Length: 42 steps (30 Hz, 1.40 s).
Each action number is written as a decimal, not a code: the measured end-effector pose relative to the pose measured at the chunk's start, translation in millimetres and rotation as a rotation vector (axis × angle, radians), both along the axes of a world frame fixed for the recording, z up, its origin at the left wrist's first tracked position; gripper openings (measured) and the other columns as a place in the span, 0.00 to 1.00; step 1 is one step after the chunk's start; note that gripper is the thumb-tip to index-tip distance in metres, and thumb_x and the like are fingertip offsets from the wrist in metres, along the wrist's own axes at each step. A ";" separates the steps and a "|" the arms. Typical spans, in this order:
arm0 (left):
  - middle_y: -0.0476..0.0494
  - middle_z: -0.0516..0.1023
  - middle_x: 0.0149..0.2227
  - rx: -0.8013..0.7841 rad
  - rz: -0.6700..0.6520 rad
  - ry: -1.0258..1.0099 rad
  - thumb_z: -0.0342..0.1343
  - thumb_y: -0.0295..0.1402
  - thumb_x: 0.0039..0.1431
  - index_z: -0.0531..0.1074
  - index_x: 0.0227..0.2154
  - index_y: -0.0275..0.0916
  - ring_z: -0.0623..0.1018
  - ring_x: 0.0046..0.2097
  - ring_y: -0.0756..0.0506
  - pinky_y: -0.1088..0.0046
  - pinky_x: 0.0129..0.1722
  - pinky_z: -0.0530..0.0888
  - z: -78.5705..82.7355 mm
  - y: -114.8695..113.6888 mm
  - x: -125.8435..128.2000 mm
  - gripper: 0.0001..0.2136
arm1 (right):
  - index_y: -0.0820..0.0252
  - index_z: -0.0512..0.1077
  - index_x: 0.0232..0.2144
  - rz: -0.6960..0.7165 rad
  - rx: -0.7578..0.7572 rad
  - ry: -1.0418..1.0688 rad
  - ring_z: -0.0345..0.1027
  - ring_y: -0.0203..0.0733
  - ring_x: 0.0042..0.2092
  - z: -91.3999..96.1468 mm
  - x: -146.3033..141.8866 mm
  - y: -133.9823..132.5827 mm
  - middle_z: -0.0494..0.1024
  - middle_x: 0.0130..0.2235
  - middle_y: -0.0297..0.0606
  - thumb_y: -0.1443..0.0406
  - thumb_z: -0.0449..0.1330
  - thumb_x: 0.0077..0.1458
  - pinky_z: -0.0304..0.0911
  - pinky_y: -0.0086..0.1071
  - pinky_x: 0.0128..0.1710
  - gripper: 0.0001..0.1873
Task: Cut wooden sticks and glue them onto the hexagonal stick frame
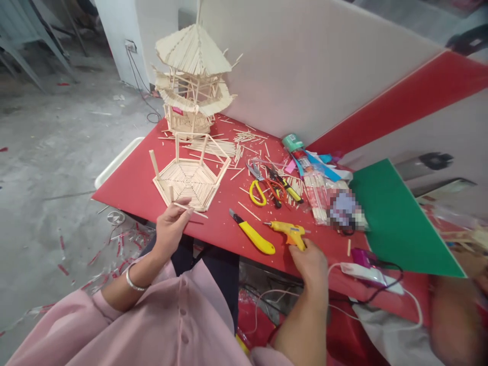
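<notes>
Pinching hand: left hand, fingers closed on a thin stick, which is raised just over the counter at the near edge of the hexagon base, probably to keep both ends free.
Stick axis: nearly level, running left to right, with the longer free end pointing toward the knife.
Right hand: fingers seem closed around the handle of the glue gun, whose nozzle aims left toward the stick.

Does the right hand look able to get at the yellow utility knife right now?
Probably yes. The right hand is on the glue gun, and the utility knife lies close beside it on the red table, nothing between. It must free its grip first. The left hand holds a stick, well aside.
</notes>
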<state>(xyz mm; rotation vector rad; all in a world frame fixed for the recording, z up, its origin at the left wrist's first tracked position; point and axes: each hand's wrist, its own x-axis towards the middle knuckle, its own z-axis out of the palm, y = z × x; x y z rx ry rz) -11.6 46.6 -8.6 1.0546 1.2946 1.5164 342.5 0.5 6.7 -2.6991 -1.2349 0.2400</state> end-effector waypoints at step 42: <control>0.49 0.75 0.20 -0.100 -0.183 -0.436 0.64 0.48 0.53 0.78 0.34 0.34 0.70 0.18 0.54 0.80 0.16 0.68 21.5 7.0 -41.7 0.19 | 0.61 0.69 0.40 0.804 0.822 -0.669 0.71 0.40 0.30 77.1 -258.0 53.1 0.75 0.30 0.37 0.59 0.60 0.57 0.60 0.29 0.26 0.12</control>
